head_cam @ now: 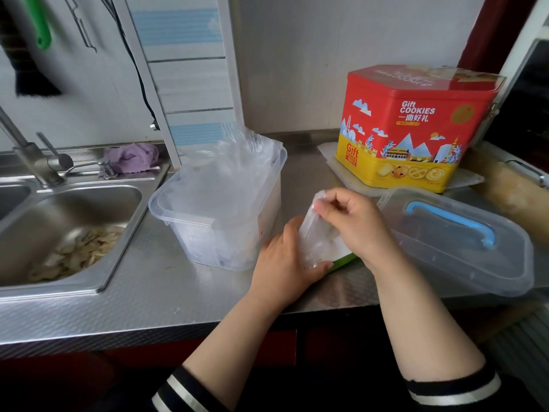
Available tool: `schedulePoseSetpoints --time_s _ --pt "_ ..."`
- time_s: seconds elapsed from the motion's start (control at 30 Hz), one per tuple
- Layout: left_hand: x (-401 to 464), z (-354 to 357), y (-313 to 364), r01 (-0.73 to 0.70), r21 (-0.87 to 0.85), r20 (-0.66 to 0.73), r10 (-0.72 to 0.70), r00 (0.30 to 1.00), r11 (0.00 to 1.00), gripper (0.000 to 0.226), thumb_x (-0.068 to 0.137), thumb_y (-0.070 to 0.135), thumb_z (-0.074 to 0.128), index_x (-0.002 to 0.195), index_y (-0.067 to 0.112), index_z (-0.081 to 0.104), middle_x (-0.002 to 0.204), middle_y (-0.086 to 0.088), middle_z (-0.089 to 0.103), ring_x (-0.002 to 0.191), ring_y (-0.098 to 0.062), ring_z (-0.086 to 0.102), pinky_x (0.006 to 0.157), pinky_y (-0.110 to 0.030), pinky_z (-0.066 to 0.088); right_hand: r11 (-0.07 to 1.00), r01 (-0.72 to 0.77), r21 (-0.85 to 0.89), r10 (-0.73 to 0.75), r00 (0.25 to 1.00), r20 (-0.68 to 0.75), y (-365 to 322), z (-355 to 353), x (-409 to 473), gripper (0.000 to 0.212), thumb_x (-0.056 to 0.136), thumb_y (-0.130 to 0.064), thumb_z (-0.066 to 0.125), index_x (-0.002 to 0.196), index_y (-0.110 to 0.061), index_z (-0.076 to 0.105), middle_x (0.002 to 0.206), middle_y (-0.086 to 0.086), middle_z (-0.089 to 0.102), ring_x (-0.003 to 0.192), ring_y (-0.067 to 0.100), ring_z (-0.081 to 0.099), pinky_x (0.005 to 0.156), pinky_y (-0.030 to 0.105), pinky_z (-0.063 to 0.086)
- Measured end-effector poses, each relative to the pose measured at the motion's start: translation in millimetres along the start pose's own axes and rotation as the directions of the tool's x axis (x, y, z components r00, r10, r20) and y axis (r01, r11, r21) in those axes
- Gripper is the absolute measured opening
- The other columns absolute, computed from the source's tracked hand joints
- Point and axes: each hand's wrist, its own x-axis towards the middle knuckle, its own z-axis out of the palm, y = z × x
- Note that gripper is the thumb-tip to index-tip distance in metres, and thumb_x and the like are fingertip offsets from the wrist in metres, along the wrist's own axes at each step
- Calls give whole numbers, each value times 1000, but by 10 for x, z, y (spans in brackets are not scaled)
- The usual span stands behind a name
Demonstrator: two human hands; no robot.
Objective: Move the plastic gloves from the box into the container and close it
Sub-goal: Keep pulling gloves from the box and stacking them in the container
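Steel counter (pixel 166 281): both hands, left hand (pixel 285 263) and right hand (pixel 353 221), pinch plastic gloves (pixel 315 233).

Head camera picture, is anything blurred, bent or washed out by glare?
Head view: wide-angle bending tilts the white wall panel and the red and yellow cookie tin; the green-handled brush at the top left corner is smeared; soft daylight, with pale sheen on the steel counter; the clear plastic gloves between the left hand and right hand are hard to outline.
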Motion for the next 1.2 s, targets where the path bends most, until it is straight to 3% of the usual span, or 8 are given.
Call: schedulePoseSetpoints --time_s 0.1,0.3,0.47,0.7,0.87,0.97,1.07,1.2 --pt "12 -13 -1 3 1 10 -3 1000 1000 88 74 50 75 143 18 31 126 -2 59 113 -24 56 92 -33 44 973 67 219 -38 990 -134 -56 -5 -20 16 93 -19 62 79 -23 66 72 -14 63 72 -2 56 74 22 45" --pt "34 4 -29 17 -16 61 -16 998 1000 93 73 55 74 145 22 26 132 -1 56 120 -24 52 99 -32 40 832 278 480 -65 908 -414 -257 -293 92 24 96 -25 53 76 -31 64 75 -12 60 78 10 56 78 34 50" --pt "77 -57 -108 44 -170 201 -9 979 984 115 59 66 77 150 26 21 149 4 40 136 -16 38 110 -29 32 685 262 680 -43 946 -321 -469 -571 206 10 99 -9 48 96 -14 57 84 -1 65 82 14 62 77 31 54" --pt "259 -566 397 300 -875 303 -54 951 379 82 76 80 32 124 19 57 123 16 62 114 9 56 92 -9 44 650 95 753 59 983 -176 -352 -419 132 41 93 0 52 132 -11 52 100 5 70 100 22 65 87 38 51" --pt "327 -784 652 129 -837 143 -16 990 532 9 88 27 66 93 22 60 78 17 69 80 0 65 77 -25 51 673 109 732 32 984 -175 -429 -389 88 52 93 3 50 139 -20 48 126 9 65 113 26 63 105 50 43" --pt "460 -913 678 15 -804 4 -21 1000 595 23 94 6 60 79 19 48 62 9 63 61 -10 59 60 -24 48 682 146 717 -71 988 -134 -510 -429 92 62 88 -11 59 145 -24 40 135 7 58 118 24 60 108 49 40" --pt "562 -1186 627 -66 -711 -78 15 997 701 21 97 6 53 91 24 47 66 4 61 49 -2 48 49 -17 37 705 135 696 -141 989 -49 -671 -521 100 86 74 -28 79 147 -34 34 104 6 67 91 20 61 70 27 44" --pt "757 -1631 351 -49 -506 -122 -15 992 861 21 98 15 54 113 28 46 65 10 64 47 -5 41 44 -18 32 790 85 607 -122 992 19 -909 -440 279 71 89 -9 61 146 -37 28 74 0 68 50 8 40 40 17 23"
